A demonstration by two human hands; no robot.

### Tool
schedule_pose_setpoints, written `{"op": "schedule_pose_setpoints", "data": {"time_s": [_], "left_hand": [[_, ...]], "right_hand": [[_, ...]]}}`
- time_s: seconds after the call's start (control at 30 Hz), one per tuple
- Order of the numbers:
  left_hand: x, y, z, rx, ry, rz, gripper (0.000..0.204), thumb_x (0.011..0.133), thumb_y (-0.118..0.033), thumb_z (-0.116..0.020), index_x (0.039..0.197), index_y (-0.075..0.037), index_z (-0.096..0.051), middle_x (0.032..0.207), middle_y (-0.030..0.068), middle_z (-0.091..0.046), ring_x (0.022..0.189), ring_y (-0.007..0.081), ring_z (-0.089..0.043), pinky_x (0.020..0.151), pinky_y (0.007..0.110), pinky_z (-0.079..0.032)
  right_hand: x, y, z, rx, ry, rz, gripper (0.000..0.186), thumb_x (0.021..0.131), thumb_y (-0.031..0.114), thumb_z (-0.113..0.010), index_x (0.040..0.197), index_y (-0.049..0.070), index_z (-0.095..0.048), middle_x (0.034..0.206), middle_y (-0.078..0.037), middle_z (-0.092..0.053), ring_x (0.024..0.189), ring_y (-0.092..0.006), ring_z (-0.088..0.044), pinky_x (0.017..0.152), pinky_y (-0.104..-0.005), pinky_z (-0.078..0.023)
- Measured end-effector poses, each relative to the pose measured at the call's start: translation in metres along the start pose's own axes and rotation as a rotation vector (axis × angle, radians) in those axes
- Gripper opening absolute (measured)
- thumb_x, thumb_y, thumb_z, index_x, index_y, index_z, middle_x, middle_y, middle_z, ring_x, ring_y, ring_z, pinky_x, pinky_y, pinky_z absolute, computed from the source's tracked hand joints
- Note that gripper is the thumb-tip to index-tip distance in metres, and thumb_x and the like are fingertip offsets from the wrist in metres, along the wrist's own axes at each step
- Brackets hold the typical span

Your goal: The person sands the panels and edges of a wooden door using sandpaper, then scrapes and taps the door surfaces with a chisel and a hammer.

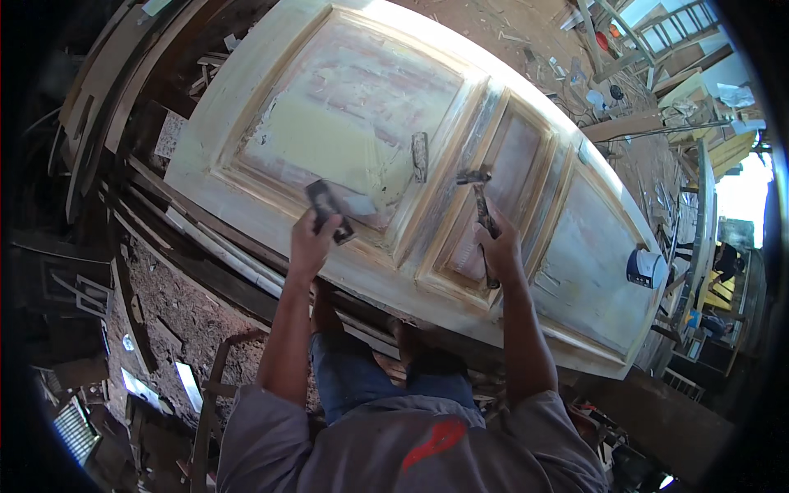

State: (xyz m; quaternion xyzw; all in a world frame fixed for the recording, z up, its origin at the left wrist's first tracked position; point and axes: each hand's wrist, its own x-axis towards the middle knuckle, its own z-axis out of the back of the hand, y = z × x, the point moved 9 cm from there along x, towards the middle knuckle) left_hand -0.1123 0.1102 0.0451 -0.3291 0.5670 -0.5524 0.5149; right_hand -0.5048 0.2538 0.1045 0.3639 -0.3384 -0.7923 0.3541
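A large panelled wooden door lies flat in front of me, with a pale yellow filler patch on its biggest panel. My left hand is closed around a dark, block-shaped tool, held over the door's near edge; its exact kind is unclear. In my right hand is a hammer, gripped by its dark handle with the head up and away from me, above the narrow middle panel. Between the hands, farther off, a small worn oblong piece rests on the door.
A white and dark blue bucket stands at the door's right end. Long boards are stacked at the left. Wood scraps litter the floor beyond. A person is at the far right.
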Motion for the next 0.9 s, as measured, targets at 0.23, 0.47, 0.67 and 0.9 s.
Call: {"op": "schedule_pose_setpoints", "data": {"time_s": [0.23,0.47,0.67,0.9], "left_hand": [[-0.049,0.028,0.017,0.034,-0.121,0.093,0.023,0.1,-0.018,-0.083,0.112,0.001,-0.076,0.093,0.0082,-0.079,0.084,0.0123,-0.07,0.079,0.034,-0.058],[0.012,0.012,-0.077,0.357,0.157,-0.034,0.033,0.096,-0.028,-0.085,0.111,-0.001,-0.076,0.097,0.0231,-0.079,0.091,0.0454,-0.076,0.081,0.048,-0.059],[0.028,0.019,-0.11,0.509,0.215,-0.167,0.04,0.096,-0.038,-0.082,0.108,-0.001,-0.074,0.102,0.0263,-0.072,0.099,0.0488,-0.071,0.087,0.057,-0.055],[0.035,0.027,-0.111,0.437,0.237,-0.135,0.042,0.094,-0.04,-0.084,0.109,-0.002,-0.075,0.102,0.0255,-0.071,0.1,0.0486,-0.07,0.09,0.056,-0.056]], "right_hand": [[-0.032,-0.026,-0.032,-0.023,-0.113,0.044,0.065,0.1,0.009,-0.075,0.162,0.006,-0.058,0.101,-0.003,-0.071,0.082,-0.0095,-0.065,0.08,-0.0299,-0.057],[-0.034,-0.018,-0.054,0.02,-0.007,-0.036,0.067,0.1,0.009,-0.075,0.164,0.01,-0.056,0.099,-0.002,-0.071,0.078,-0.01,-0.066,0.074,-0.0312,-0.059],[-0.03,-0.025,-0.044,0.002,-0.046,-0.053,0.068,0.099,0.007,-0.075,0.164,0.012,-0.056,0.096,-0.001,-0.068,0.076,-0.0095,-0.064,0.071,-0.0316,-0.058],[-0.029,-0.023,-0.044,-0.001,-0.032,-0.047,0.068,0.101,0.01,-0.077,0.166,0.015,-0.056,0.099,-0.002,-0.066,0.083,-0.0114,-0.065,0.081,-0.0332,-0.062]]}}
